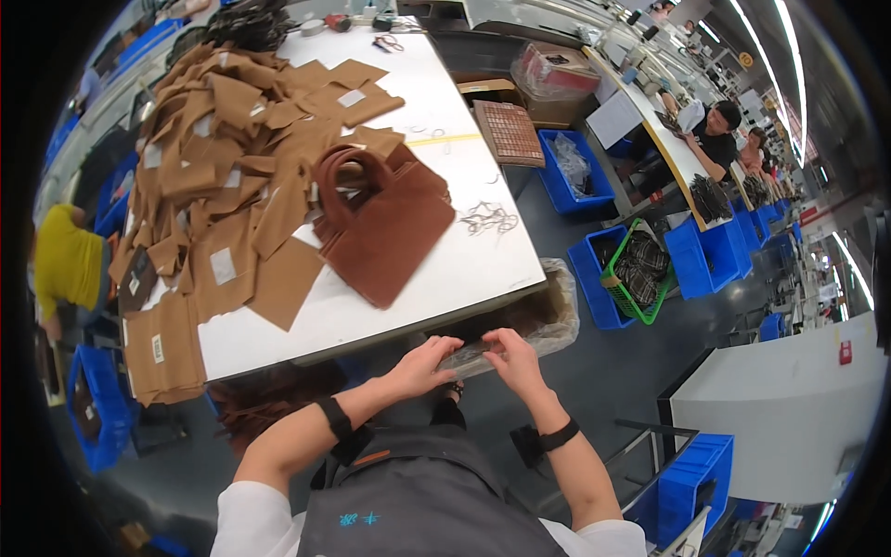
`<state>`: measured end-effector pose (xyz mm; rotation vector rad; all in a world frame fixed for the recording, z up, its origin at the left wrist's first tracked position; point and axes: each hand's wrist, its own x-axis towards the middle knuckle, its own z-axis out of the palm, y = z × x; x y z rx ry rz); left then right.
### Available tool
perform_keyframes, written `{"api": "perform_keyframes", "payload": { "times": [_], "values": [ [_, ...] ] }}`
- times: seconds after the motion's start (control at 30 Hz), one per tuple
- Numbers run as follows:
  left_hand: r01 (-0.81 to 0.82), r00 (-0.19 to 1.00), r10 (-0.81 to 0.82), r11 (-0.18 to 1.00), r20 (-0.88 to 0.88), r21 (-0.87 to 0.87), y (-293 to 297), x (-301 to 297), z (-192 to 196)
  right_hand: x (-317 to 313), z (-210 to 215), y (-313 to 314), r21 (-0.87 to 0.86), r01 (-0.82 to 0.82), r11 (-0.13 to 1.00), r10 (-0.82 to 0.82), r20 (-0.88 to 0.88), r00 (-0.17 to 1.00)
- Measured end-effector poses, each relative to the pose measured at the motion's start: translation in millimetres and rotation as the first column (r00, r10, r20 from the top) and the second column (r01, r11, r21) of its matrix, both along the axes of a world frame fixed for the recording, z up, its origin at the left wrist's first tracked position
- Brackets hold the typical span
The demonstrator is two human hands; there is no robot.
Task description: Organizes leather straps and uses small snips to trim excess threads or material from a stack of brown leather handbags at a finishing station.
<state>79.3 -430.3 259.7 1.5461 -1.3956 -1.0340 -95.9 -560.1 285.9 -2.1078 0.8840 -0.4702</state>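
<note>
My left hand (427,366) and my right hand (516,362) face each other just off the table's near edge. Their fingers are half curled, with gaps between thumbs and fingertips, and I see nothing in either. Beneath and behind them is a bin lined with clear plastic (562,304). On the white table (436,288), a reddish-brown handbag (392,237) with two looped handles lies near my hands, apart from them. Loose thread ends (489,218) lie to its right.
A big heap of tan bag pieces (218,139) covers the table's left side. Scissors (387,44) lie at the far end. Right of the table stand blue crates (594,292) and a green basket (640,278). A co-worker (715,139) sits at a bench; a person in yellow (70,255) is left.
</note>
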Motion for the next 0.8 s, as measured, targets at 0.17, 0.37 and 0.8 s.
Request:
{"api": "perform_keyframes", "payload": {
  "times": [0.17, 0.37, 0.8],
  "values": [
    [-0.004, 0.911, 0.021, 0.999, 0.411, -0.042, -80.7, 0.3, 9.2, -24.9, -20.0, -57.5, 0.028, 0.094, 0.995, -0.094, -0.019, 0.995],
    [-0.112, 0.715, 0.167, 0.986, 0.679, -0.124, -149.6, 18.3, -19.3, -63.3, -31.6, -92.2, -0.003, 0.007, 1.0, -0.008, -0.192, 0.981],
    [-0.159, 0.762, 0.202, 0.979, 0.615, -0.125, -278.3, 44.3, -77.9, -146.2, -45.5, -67.2, 0.134, 0.121, 0.984, -0.054, -0.423, 0.905]
  ]
}}
